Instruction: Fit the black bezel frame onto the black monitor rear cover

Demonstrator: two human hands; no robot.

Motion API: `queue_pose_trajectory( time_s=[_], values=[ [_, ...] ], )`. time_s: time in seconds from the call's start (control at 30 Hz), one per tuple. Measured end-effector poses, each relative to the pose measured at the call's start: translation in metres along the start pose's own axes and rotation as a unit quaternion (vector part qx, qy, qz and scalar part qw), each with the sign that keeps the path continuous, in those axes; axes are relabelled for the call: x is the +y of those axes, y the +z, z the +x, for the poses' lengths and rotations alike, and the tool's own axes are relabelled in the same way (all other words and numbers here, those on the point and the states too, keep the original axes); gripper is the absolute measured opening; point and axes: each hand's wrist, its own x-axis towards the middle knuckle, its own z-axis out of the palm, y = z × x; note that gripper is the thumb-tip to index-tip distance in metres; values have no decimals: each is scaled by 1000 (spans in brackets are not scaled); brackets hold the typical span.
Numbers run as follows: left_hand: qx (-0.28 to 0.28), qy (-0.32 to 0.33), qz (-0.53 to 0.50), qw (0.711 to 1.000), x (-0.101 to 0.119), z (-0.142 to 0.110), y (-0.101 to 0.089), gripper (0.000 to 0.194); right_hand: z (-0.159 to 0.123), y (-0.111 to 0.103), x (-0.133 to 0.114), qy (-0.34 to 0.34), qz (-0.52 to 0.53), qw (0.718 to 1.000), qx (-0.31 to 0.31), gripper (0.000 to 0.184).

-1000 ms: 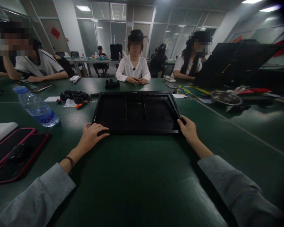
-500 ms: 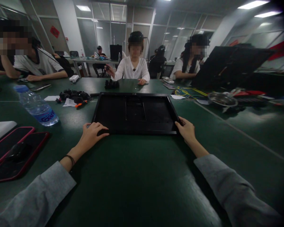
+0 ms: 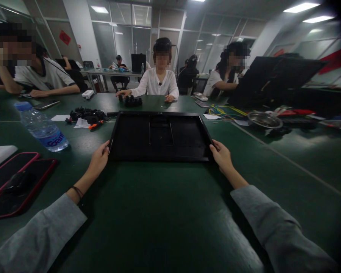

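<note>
A black monitor housing (image 3: 133, 142), a wide shallow rectangle with a raised rim, lies on the green table (image 3: 165, 212) in front of me. Thin rails and a recess show in its middle, and a small pale mark is on the far rim. At its near left corner my left hand (image 3: 100, 157) is closed on the side edge, thumb on top. My right hand (image 3: 221, 154) pinches the opposite side edge near the right corner. The fingers beneath the rim are hidden on both sides.
To the left are a water bottle (image 3: 47, 131), two red-edged phones (image 3: 42, 172) and a black mouse (image 3: 18, 182). Black cables (image 3: 85, 113) lie beyond. A metal bowl (image 3: 264, 120) stands to the right. A co-worker (image 3: 159, 81) sits opposite.
My left hand has shifted from the near rim to the left side edge and closed on it. My right hand keeps its hold. The co-worker opposite has lowered a hand to the table.
</note>
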Motion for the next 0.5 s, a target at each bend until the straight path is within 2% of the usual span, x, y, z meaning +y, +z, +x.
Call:
queue_pose_trajectory(
  time_s=[0.2, 0.5],
  values=[
    [-10, -48, -24, 999, 7, -3, -2, 66, -2, 0, -2, 17, 27, 999, 0, 56],
    [54, -73, -54, 994, 12, -4, -1, 63, -4, 0, -11, -9, 27, 998, -54, 55]
  ],
)
